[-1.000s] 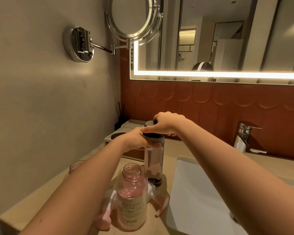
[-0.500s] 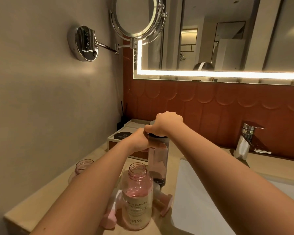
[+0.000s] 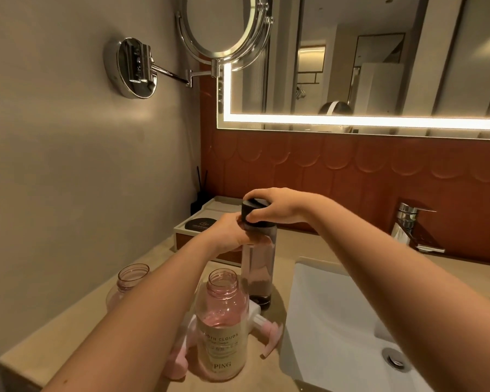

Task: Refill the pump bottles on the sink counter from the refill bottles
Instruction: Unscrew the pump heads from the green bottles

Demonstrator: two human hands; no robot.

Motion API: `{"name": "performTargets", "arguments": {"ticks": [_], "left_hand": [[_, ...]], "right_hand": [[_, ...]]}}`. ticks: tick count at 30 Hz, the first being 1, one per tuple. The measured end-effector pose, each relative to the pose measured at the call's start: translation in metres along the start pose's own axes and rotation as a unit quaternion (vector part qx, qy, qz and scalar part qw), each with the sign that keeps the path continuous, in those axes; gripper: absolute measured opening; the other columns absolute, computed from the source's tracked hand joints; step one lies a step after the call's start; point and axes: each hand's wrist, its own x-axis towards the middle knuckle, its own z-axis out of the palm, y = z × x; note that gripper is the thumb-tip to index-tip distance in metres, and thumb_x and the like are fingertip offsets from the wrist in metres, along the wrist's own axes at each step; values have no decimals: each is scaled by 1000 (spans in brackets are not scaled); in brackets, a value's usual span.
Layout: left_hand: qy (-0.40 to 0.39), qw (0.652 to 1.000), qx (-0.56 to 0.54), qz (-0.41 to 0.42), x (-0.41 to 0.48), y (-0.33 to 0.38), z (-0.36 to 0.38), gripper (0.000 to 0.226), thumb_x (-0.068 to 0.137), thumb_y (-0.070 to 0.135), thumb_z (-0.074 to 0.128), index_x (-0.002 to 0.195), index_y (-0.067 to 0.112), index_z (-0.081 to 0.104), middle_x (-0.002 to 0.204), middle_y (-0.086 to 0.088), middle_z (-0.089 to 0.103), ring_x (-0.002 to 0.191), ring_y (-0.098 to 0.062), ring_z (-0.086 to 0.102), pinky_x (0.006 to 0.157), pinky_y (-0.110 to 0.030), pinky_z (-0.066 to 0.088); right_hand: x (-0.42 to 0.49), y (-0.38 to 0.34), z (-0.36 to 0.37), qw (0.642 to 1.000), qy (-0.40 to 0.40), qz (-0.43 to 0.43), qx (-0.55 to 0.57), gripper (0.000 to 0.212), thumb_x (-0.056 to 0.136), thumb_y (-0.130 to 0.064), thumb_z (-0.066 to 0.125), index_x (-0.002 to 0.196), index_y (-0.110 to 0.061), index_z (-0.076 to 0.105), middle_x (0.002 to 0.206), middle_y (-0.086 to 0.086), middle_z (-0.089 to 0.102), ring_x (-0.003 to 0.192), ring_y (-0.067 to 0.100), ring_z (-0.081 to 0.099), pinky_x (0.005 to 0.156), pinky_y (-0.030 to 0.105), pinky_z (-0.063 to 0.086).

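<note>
Near the left edge of the counter (image 3: 68, 329) stands the rear pump bottle (image 3: 132, 281), pink and uncapped. The front pump bottle (image 3: 222, 329), also uncapped and partly filled, stands at the counter's front edge, with pink-and-white pump parts (image 3: 270, 333) lying against its base.

I treat one relation as controlling. The refill bottle (image 3: 258, 267) stands upright just behind the front pump bottle, between it and the back of the counter, with its long axis vertical. It is close to the left rim of the sink basin (image 3: 337, 321). Both hands are already on it, so neither needs to reach.

My left hand (image 3: 232, 236) wraps the bottle's upper body just under the cap (image 3: 253, 209), fingers curled round it to keep it from turning. My right hand (image 3: 275, 206) comes over from the right and clasps the cap from above, fingers and thumb curled round its rim (a twisting grip, in my judgement). I cannot tell whether the cap is loose yet. Pouring appears to wait on its removal, and the open neck nearest the refill bottle is the front one.
</note>
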Motion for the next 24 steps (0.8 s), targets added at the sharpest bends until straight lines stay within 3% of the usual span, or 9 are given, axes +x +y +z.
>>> {"name": "performTargets", "arguments": {"ticks": [2, 5, 8, 10, 12, 15, 18, 21, 24], "left_hand": [[1, 1000, -7, -9, 0, 0, 0, 41, 74, 22, 77, 111, 22, 59, 108, -2, 66, 104, -18, 59, 89, -33, 50], [2, 1000, -5, -14, 1, -2, 1, 46, 73, 24, 77, 115, 24, 57, 110, 0, 66, 106, -17, 59, 95, -38, 48], [1, 1000, 1, -5, 0, -1, 2, 36, 75, 21, 76, 108, 26, 60, 106, 0, 67, 103, -17, 59, 96, -40, 46], [6, 1000, -3, -7, -1, -2, 3, 37, 74, 21, 77, 107, 26, 60, 107, -2, 67, 103, -19, 60, 97, -42, 46], [8, 1000, -5, -14, -1, -2, 3, 37, 74, 22, 78, 106, 26, 60, 106, -3, 68, 104, -21, 60, 97, -42, 47], [7, 1000, 0, -11, -2, -1, 2, 25, 77, 18, 74, 96, 28, 60, 102, -1, 66, 103, -20, 59, 95, -38, 46], [4, 1000, -7, -3, -3, 0, 1, 30, 76, 18, 75, 98, 29, 57, 101, 4, 63, 102, -17, 56, 94, -37, 45], [17, 1000, -11, -10, -3, -1, 2, 39, 75, 18, 76, 107, 27, 56, 107, -2, 64, 104, -20, 57, 94, -39, 46], [11, 1000, -9, -16, -3, 0, 3, 31, 76, 16, 75, 100, 28, 59, 105, -1, 65, 105, -20, 58, 98, -41, 45]], "right_hand": [[-6, 4, -9, 998, -48, 16, 49, 68, 89, -27, 60, 146, -32, 23, 148, 3, 32, 129, 25, 38, 105, 40, 38], [-14, 1, -16, 995, -55, 78, 27, 72, 87, -41, 59, 147, -30, 20, 149, 3, 29, 127, 29, 40, 90, 42, 49], [-17, -18, -12, 987, 35, 118, -98, 76, 79, -72, 44, 132, -17, 45, 115, 7, 53, 94, 24, 57, 70, 29, 54], [-10, -28, -3, 970, 93, 128, -186, 78, 76, -79, 38, 113, -14, 57, 91, 4, 57, 84, 22, 58, 74, 29, 54], [-1, -33, 1, 964, 104, 121, -211, 69, 79, -75, 40, 106, -14, 60, 79, 3, 54, 81, 21, 58, 74, 28, 52], [-4, -41, -13, 984, -6, 103, -148, 44, 89, -51, 51, 116, -15, 52, 99, 7, 56, 78, 19, 55, 65, 26, 49], [-12, -45, -25, 987, -79, 99, -96, 53, 91, -44, 52, 136, -19, 39, 129, 10, 47, 93, 21, 47, 60, 27, 42], [-10, -42, -15, 985, -9, 124, -119, 67, 82, -64, 51, 130, -17, 45, 112, 7, 51, 91, 22, 51, 62, 26, 45], [-3, -37, -8, 987, 19, 107, -120, 56, 85, -57, 54, 120, -14, 52, 100, 6, 54, 85, 20, 54, 61, 23, 45]]}}
